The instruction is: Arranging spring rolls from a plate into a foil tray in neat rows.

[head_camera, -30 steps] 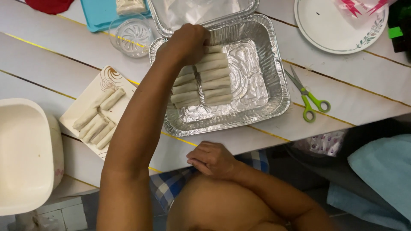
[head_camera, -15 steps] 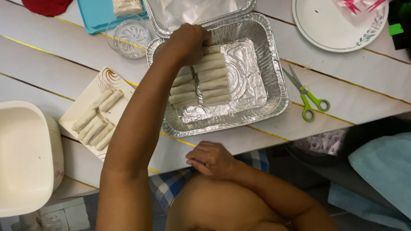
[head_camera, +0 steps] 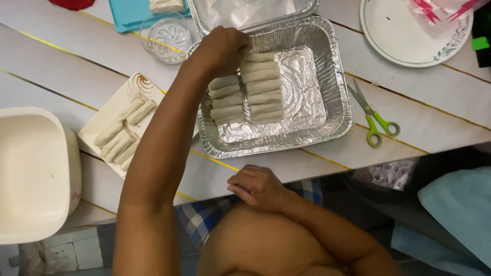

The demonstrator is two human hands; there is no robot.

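I see pale uncooked rolls (head_camera: 246,91), slim cylinders, packed in two neat columns inside the foil tray (head_camera: 327,76) at centre of the white plank table (head_camera: 61,61); my left hand (head_camera: 221,48) is curled at the far end of the stack, fingers closed around the top roll as far as I can tell; my right hand (head_camera: 255,186) rests loosely curled and empty on the near table edge; against the earlier frame both hands sit nearly unchanged, left one still at the far rolls; a small board (head_camera: 128,92) left of the tray carries several loose rolls; cream tub (head_camera: 30,168) far left; glass dish (head_camera: 166,36); white plate (head_camera: 404,36); green scissors (head_camera: 376,117) to the right.
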